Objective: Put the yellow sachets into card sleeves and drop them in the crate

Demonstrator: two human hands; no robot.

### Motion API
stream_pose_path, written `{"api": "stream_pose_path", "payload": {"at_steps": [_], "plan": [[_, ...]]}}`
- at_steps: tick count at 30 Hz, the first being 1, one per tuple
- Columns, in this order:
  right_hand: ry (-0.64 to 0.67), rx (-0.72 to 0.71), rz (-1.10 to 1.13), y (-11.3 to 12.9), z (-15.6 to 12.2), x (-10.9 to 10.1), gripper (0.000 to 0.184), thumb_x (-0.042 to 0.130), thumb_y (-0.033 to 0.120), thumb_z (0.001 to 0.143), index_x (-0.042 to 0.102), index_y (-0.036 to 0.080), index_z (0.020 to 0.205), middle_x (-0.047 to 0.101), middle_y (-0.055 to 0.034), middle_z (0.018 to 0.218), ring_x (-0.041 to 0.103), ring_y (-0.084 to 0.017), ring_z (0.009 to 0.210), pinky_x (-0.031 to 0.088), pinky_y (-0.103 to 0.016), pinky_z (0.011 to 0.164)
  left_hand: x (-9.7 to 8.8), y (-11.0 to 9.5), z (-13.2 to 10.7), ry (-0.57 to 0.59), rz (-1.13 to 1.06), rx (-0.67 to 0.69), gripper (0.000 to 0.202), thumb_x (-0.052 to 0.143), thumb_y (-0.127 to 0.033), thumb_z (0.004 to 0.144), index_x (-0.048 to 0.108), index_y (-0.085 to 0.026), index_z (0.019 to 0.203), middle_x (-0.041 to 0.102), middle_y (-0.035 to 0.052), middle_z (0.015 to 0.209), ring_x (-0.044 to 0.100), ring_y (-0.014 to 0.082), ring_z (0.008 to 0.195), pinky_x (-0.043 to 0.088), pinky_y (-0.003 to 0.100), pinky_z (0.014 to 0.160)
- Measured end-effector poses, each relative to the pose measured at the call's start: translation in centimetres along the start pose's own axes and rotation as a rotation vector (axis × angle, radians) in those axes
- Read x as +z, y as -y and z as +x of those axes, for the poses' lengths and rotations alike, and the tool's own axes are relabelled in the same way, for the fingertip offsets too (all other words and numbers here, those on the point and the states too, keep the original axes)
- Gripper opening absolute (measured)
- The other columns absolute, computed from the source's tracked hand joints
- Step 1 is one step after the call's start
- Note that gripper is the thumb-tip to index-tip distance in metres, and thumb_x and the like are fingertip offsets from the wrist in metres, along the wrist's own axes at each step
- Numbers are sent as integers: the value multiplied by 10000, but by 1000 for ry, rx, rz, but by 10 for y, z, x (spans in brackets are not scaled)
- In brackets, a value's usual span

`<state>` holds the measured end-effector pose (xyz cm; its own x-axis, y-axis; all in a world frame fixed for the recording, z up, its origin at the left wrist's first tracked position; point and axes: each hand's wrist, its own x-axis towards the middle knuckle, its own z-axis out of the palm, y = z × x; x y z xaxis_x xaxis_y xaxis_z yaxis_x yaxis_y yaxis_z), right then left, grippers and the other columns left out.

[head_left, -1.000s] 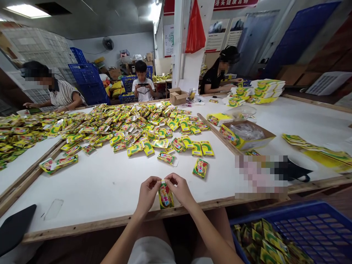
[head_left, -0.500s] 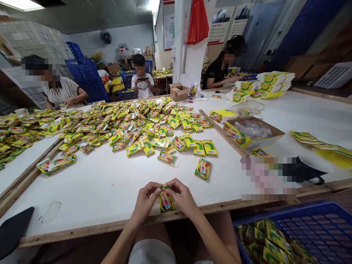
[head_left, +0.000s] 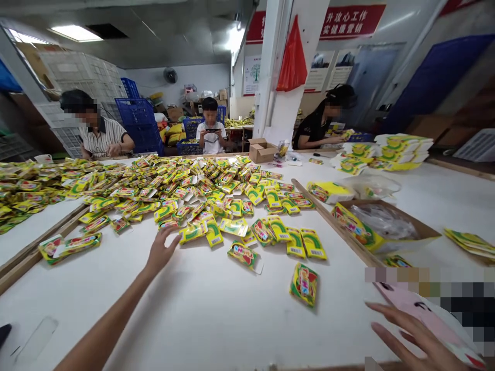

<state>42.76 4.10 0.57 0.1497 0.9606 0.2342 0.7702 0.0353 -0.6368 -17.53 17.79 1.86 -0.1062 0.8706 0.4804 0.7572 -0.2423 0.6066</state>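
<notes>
My left hand (head_left: 162, 250) reaches across the table to the near edge of a pile of small yellow-green printed boxes (head_left: 193, 180). Its fingers are curved and apart, beside a yellow box (head_left: 193, 231); whether they touch it I cannot tell. Low at the right, my right hand (head_left: 412, 332) is empty with its fingers spread, close to a pink item with a drawn face (head_left: 425, 309), partly blurred out. Between the hands lie a box with an open white flap (head_left: 243, 256) and a single box (head_left: 304, 284) lying face up.
Wooden strips (head_left: 328, 216) divide the white table. Right of one stands an open carton (head_left: 386, 224) holding clear plastic. Stacked yellow packs (head_left: 402, 151) and a small brown carton (head_left: 262, 150) are farther back. Three people sit across the table, below a red bag (head_left: 293, 59).
Both hands have parted from the small box they held at the table edge, which no longer shows. The left went forward to the pile, the right out to the right. The view has shifted.
</notes>
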Motion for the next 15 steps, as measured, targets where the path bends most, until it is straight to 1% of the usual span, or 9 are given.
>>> {"api": "stream_pose_path", "payload": {"at_steps": [2, 3, 5, 7, 8, 10, 11, 13, 15], "plan": [[33, 17, -14, 6, 48, 23, 595, 560, 651, 704, 601, 281, 1168, 590, -91, 1269, 531, -336, 1181, 477, -477, 943, 4, 25, 41, -55, 157, -11, 427, 511, -503, 847, 614, -224, 1153, 550, 95, 1254, 474, 283, 1217, 376, 445, 1043], [29, 25, -29, 11, 76, 37, 640, 523, 672, 716, 579, 260, 1202, 563, -102, 1301, 502, -331, 1215, 448, -481, 978, 7, 33, 60, -50, 232, -51, 454, 500, -510, 849, 606, -221, 1181, 520, 104, 1299, 449, 293, 1244, 359, 446, 1054], [15, 52, -82, 23, 131, 67, 710, 448, 708, 727, 564, 216, 1227, 550, -130, 1309, 463, -328, 1252, 395, -488, 1024, 17, 45, 93, 28, 352, -159, 516, 455, -529, 864, 545, -234, 1278, 442, 116, 1394, 392, 313, 1297, 322, 477, 1067], [37, 92, -166, 38, 177, 95, 731, 409, 711, 740, 561, 201, 1241, 556, -144, 1297, 462, -331, 1251, 384, -500, 1019, 31, 50, 116, 130, 405, -234, 568, 421, -572, 863, 485, -271, 1340, 393, 119, 1446, 333, 358, 1333, 273, 567, 1059], [67, 95, -214, 46, 194, 109, 719, 406, 700, 754, 551, 210, 1260, 558, -137, 1296, 469, -331, 1243, 385, -506, 1009, 38, 51, 123, 173, 411, -247, 585, 426, -604, 847, 484, -296, 1341, 394, 113, 1453, 297, 391, 1346, 234, 626, 1046], [148, 48, -300, 66, 214, 134, 682, 416, 675, 782, 519, 251, 1306, 554, -104, 1312, 475, -328, 1236, 379, -511, 998, 54, 49, 127, 227, 404, -239, 597, 469, -662, 793, 538, -341, 1291, 438, 87, 1434, 230, 447, 1359, 141, 714, 1017], [187, 6, -332, 77, 218, 145, 673, 426, 673, 786, 509, 269, 1319, 547, -87, 1325, 464, -330, 1245, 367, -515, 1003, 62, 46, 125, 263, 402, -221, 594, 482, -679, 774, 560, -357, 1267, 462, 73, 1419, 206, 460, 1363, 99, 731, 1010], [268, -86, -368, 98, 216, 164, 684, 446, 689, 778, 518, 276, 1318, 526, -68, 1356, 418, -340, 1280, 333, -513, 1029, 72, 38, 114, 340, 394, -154, 583, 468, -686, 779, 563, -372, 1261, 494, 55, 1394, 202, 451, 1365, 66, 718, 1025], [345, -163, -367, 116, 206, 175, 706, 463, 705, 762, 538, 263, 1307, 497, -65, 1389, 364, -349, 1316, 301, -510, 1056, 77, 27, 97, 409, 379, -72, 578, 430, -668, 814, 528, -368, 1297, 499, 55, 1388, 223, 428, 1364, 87, 683, 1047]]}}
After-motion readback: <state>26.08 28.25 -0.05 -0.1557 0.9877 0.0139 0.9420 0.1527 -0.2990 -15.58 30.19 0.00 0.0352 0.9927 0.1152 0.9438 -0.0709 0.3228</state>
